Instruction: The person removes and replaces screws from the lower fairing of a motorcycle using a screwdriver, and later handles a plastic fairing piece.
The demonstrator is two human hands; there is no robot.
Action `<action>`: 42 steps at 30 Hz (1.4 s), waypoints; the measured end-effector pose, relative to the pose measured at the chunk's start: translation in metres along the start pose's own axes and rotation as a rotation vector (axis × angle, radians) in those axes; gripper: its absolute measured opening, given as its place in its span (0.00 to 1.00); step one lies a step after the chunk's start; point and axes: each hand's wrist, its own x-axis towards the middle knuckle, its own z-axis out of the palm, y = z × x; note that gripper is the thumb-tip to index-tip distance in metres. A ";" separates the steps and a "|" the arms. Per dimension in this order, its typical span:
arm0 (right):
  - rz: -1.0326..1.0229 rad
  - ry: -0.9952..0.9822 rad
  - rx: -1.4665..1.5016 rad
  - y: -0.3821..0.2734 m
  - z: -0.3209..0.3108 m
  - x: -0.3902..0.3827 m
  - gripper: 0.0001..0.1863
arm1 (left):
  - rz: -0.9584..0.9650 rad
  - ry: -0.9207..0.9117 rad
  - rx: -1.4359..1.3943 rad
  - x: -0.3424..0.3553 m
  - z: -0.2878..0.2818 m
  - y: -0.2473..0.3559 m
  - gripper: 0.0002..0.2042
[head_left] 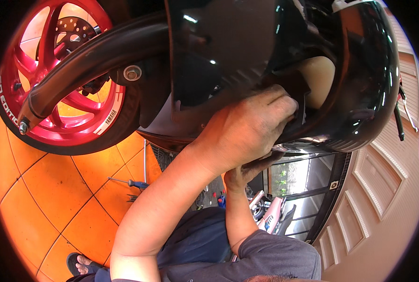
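Note:
A glossy black motorcycle body panel [223, 51] fills the upper middle. My left hand [251, 124] reaches up across it, with its back showing. The fingers are curled together at the edge of a dark recess in the bodywork; what they grip, if anything, is hidden. A pale beige curved surface [318, 80] shows inside that opening, right of the hand. Lower down, my right hand [251, 170] is raised against the underside of the bodywork. Its fingers are in shadow and partly covered by the panel and my left hand.
At upper left stands a red wheel [85, 108] with a black tyre, behind a thick dark curved bar [92, 51]. A blue-handled screwdriver [137, 184] lies on the orange tiled floor [49, 188]. A pink-and-white motorcycle part [271, 214] appears in the background, near a ribbed pale surface [383, 183].

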 end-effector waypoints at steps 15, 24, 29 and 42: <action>0.167 0.082 0.415 -0.026 -0.032 0.085 0.47 | -0.442 0.079 -0.382 0.000 0.006 -0.005 0.11; 0.297 0.323 0.582 -0.046 0.013 0.084 0.56 | -0.538 0.167 -0.851 0.030 0.039 -0.025 0.29; 0.153 0.180 0.687 -0.034 0.018 0.085 0.55 | -0.728 0.045 -0.742 0.017 0.033 -0.015 0.32; 0.135 0.404 0.486 -0.026 -0.004 0.068 0.51 | -0.623 -0.258 -0.856 0.023 0.036 -0.021 0.26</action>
